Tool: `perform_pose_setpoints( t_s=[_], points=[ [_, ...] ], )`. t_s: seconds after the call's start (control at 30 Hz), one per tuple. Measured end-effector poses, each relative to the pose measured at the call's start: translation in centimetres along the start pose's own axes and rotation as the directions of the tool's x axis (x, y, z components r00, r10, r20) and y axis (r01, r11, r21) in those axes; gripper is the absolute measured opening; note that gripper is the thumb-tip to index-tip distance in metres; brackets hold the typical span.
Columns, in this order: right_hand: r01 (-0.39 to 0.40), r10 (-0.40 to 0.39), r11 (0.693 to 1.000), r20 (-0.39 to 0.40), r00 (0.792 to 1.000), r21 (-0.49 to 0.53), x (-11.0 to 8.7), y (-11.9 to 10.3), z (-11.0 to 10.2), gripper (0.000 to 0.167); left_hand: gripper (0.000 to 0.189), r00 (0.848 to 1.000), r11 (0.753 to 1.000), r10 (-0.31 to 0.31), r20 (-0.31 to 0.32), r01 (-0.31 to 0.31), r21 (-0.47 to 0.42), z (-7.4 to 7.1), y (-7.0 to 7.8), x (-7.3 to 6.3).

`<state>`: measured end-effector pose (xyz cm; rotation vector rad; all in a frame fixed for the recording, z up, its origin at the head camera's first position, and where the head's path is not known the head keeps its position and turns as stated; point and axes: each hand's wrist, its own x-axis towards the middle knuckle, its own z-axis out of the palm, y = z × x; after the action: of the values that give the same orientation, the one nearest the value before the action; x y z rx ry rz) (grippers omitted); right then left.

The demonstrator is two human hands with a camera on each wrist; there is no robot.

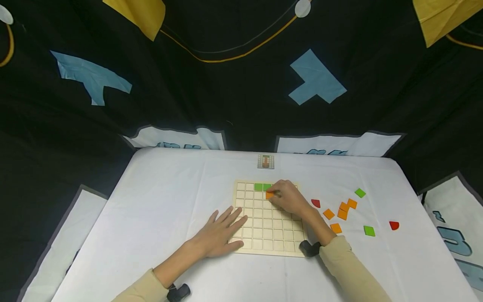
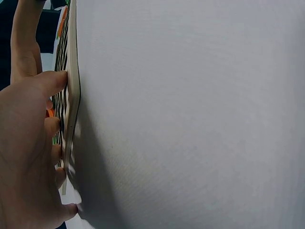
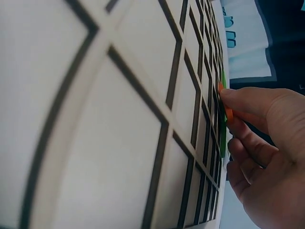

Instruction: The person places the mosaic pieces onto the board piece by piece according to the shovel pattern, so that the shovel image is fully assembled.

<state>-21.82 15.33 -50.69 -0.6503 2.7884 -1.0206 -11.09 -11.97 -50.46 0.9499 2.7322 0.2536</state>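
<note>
A pale wooden grid board [image 1: 260, 235] lies on the white table. Two green square tiles [image 1: 258, 187] sit side by side in its top row, the right one partly behind my right hand [image 1: 288, 197]. That hand pinches an orange square tile [image 3: 228, 112] between thumb and index finger, over the second row just below the green tiles. My left hand [image 1: 219, 235] is spread with straight fingers on the board's left edge; in the left wrist view its thumb [image 2: 55, 82] touches the board's rim.
Right of the board lie several loose orange tiles [image 1: 328, 214], green tiles [image 1: 369, 230] and red rounded pieces [image 1: 394, 225]. A small picture card [image 1: 266, 162] with a grid pattern lies behind the board. A black patterned cloth [image 1: 249, 105] hangs beyond the table [image 1: 151, 201].
</note>
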Motion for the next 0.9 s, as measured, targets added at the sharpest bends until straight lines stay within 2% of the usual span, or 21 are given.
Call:
perform_pose_setpoints(
  t_s=[0.2,0.5,0.9],
  points=[
    [0.000,0.000,1.000,-0.001,1.000,0.016,-0.03,-0.33,0.30,0.025,0.070,1.000,1.000,-0.001,-0.002,0.001,0.002,0.14,-0.07,-0.03],
    [-0.034,0.034,0.999,0.001,0.999,-0.017,0.09,-0.57,0.56,0.025,0.070,1.000,1.000,-0.003,0.003,0.003,0.009,0.17,-0.17,0.06],
    [-0.026,0.026,0.998,-0.004,1.000,-0.053,0.17,-0.41,0.67,0.025,0.071,1.000,1.000,-0.003,0.010,0.003,0.005,0.05,-0.09,0.13]
  ],
)
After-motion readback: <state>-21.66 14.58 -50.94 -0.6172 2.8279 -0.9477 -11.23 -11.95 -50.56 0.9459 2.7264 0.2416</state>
